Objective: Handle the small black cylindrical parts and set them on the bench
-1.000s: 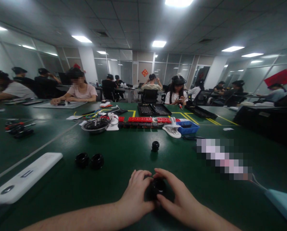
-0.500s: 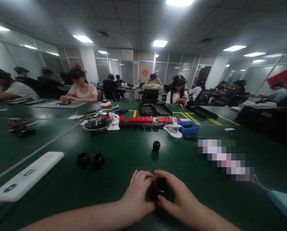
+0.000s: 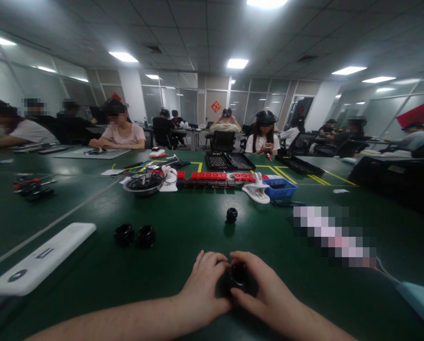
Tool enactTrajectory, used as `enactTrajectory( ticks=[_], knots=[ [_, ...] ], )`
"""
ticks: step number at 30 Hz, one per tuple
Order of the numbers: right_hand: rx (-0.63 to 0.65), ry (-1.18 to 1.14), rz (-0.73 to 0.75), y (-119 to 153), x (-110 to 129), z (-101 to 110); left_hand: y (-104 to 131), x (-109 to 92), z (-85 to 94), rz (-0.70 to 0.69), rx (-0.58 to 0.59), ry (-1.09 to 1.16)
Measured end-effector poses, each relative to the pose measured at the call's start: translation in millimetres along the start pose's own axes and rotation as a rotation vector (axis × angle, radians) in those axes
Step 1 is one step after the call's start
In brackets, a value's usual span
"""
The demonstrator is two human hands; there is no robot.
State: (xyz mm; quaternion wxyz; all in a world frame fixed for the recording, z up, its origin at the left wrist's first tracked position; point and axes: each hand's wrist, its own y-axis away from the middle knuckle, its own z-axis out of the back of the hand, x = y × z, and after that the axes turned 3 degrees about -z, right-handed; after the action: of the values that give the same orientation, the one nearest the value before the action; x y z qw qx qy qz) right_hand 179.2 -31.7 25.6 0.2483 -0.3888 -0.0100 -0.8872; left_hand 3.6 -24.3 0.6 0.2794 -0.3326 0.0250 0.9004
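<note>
A squat black ring-shaped piece (image 3: 238,277) sits between the two hands, low on the green desk (image 3: 183,213) and close to the wearer. Its round opening faces up and somewhat back towards the camera, so the line through the hole looks near upright; whether it leans is hard to judge. It is too stubby, and too much covered by fingers, to show a clear long axis. The right hand (image 3: 272,284) has its grip part-closed round the piece, thumb on the near side and fingers curving over the far side. The left hand (image 3: 205,279) is cupped on the other side, fingertips near the right hand's; I cannot tell how firmly its grip bears on the piece.

Straight beyond stands a smaller black piece (image 3: 231,215), upright. Further left, two black rings (image 3: 146,236) sit just beside each other, openings upward. A long white device (image 3: 51,255) lies slantwise at the left, its far end pointing rightward.
</note>
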Motion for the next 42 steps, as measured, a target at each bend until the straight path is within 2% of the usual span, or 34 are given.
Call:
enactTrajectory(
  ticks=[5,13,21,29,37,39,42],
  knots=[
    [0.030,-0.025,0.107,4.0,3.2,0.6,-0.2,1.1,0.8,-0.013,0.010,0.018],
    [0.016,0.008,-0.070,-1.9,0.6,-0.7,-0.1,1.6,1.2,-0.031,0.019,0.027],
    [0.060,-0.017,0.123,4.3,5.7,3.1,-0.3,1.4,2.0,-0.042,0.038,0.039],
    [0.053,0.035,-0.052,-2.1,2.3,0.5,-0.3,0.9,3.2,-0.053,0.056,0.030],
    [0.080,-0.015,0.119,2.0,7.8,5.1,-0.6,0.5,3.3,-0.040,0.062,0.041],
    [0.091,-0.002,0.102,2.1,8.1,5.6,-0.7,1.7,2.8,-0.038,0.069,0.036],
    [0.087,0.025,-0.002,0.7,5.3,3.3,-0.6,3.2,2.2,-0.044,0.075,0.026]
  ],
)
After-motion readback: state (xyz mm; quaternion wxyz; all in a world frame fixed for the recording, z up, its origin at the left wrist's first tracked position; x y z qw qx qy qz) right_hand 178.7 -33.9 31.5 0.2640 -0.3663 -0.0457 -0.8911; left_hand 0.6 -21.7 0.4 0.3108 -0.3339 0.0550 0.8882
